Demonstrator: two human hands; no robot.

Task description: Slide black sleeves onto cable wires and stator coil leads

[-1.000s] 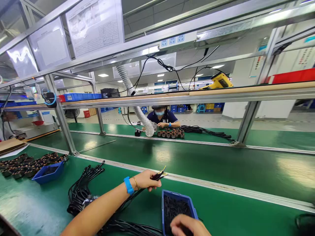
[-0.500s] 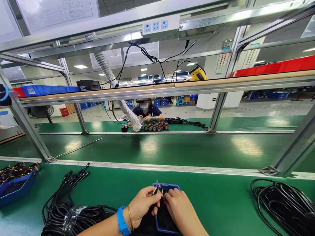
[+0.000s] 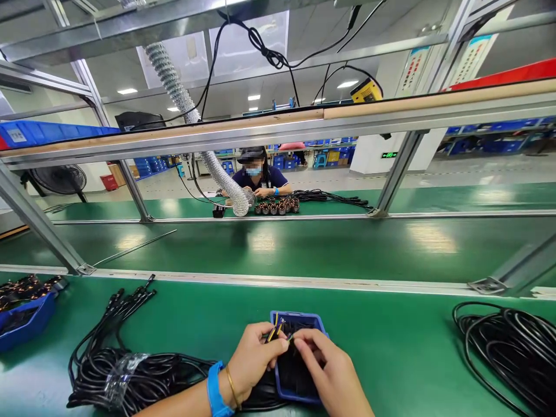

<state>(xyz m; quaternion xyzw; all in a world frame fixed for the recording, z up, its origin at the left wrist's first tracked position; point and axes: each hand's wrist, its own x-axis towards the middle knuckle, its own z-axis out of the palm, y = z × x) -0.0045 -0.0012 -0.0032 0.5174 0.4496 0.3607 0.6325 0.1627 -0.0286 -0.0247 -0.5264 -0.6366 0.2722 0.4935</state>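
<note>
My left hand, with a blue band and a thin bangle at the wrist, is closed on the thin wires of a black cable. Yellow wire ends stick up past its thumb and forefinger. Close beside it, my right hand pinches at the wire tips. Whatever lies between its thumb and forefinger is too small to make out. Under both hands stands a small blue bin with dark pieces inside, partly covered by the right hand. A taped bundle of black cables lies left of my left forearm.
A coil of black cable lies at the right. At the far left, a blue tray holds copper-wound parts. A metal frame with a shelf crosses the bench ahead. Beyond it a co-worker sits near a flexible silver duct.
The view has tipped down slightly. My right hand has drawn back from over the bin, and its thumb and forefinger now meet at the wire tips. My left hand keeps its hold.
</note>
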